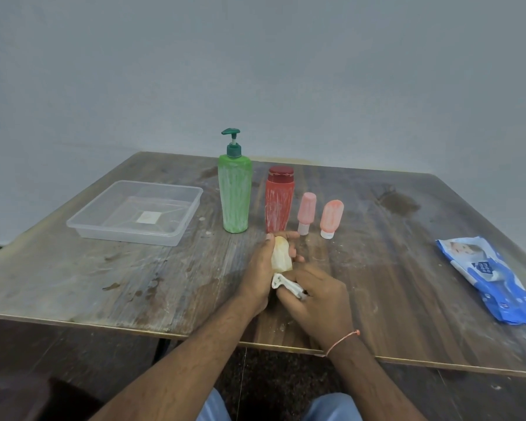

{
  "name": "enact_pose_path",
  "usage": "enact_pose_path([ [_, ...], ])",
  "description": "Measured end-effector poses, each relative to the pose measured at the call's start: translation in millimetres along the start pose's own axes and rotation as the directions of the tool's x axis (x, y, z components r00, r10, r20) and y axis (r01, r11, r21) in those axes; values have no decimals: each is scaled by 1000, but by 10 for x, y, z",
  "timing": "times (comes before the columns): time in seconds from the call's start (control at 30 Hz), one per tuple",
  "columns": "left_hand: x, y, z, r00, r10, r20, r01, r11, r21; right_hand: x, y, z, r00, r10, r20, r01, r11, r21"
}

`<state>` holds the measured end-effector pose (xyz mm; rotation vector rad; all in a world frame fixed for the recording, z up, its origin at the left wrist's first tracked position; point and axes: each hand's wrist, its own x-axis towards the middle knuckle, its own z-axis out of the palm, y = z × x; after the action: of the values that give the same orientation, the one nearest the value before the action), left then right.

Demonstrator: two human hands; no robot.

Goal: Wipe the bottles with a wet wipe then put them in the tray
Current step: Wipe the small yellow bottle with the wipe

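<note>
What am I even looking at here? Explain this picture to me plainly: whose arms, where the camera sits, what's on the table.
No machine here: one camera worn on a person's head looks down at their two bare arms. The left hand holds a small yellowish bottle; the right hand rubs it with a white wet wipe. On the wooden table stand a green pump bottle, a red bottle and two small pink bottles, all smeared white. A clear plastic tray, with no bottles in it yet, lies to the left; a blue wipes packet lies to the right.
</note>
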<state>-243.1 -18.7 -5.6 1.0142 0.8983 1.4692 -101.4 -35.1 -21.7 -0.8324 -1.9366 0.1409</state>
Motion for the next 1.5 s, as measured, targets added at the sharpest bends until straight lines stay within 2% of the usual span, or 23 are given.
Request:
enact_pose_path([
  [0.13, 26, 95, -18, 997, -71, 35, 63, 981, 186, 13, 29, -28, 995, 97, 21, -98, 992, 77],
  [0.23, 29, 140, -188, 984, -155, 82, 108, 904, 413, 39, 34, -51, 988, 139, 64, -145, 984, 105],
  [0.3, -18, 175, -336, 966, -236, 109, 159, 867, 473, 53, 30, -57, 983, 155, 99, -165, 981, 102],
  [0.47, -151, 286, -531, 928, -236, 288, 36, 827, 561, 88, 2, -80, 977, 191, 98, -202, 971, 125],
  [0.57, -196, 260, -552, 928, -211, 307, -58, 734, 677, 97, -9, -81, 969, 227, 94, -239, 960, 145],
  [0.7, -228, 211, -475, 960, -94, 263, -114, 727, 677, 102, 7, -72, 958, 267, 107, -283, 941, 186],
  [0.97, -219, 191, -492, 991, -103, 84, 34, 808, 588, 102, 67, -53, 923, 385, 6, -378, 902, 209],
  [1.13, -272, 231, -443, 988, -132, 76, 65, 818, 572, 124, 4, -73, 910, 415, 1, -403, 881, 247],
  [1.3, -282, 240, -462, 990, -121, 69, 62, 827, 558, 97, -6, -66, 954, 298, 22, -297, 940, 168],
  [1.43, -287, 225, -455, 989, -126, 84, 55, 817, 575, 106, 66, -53, 882, 461, -93, -451, 885, 114],
  [1.5, -281, 206, -456, 988, -130, 86, 57, 814, 578, 122, 52, -70, 892, 443, -90, -429, 892, 141],
])
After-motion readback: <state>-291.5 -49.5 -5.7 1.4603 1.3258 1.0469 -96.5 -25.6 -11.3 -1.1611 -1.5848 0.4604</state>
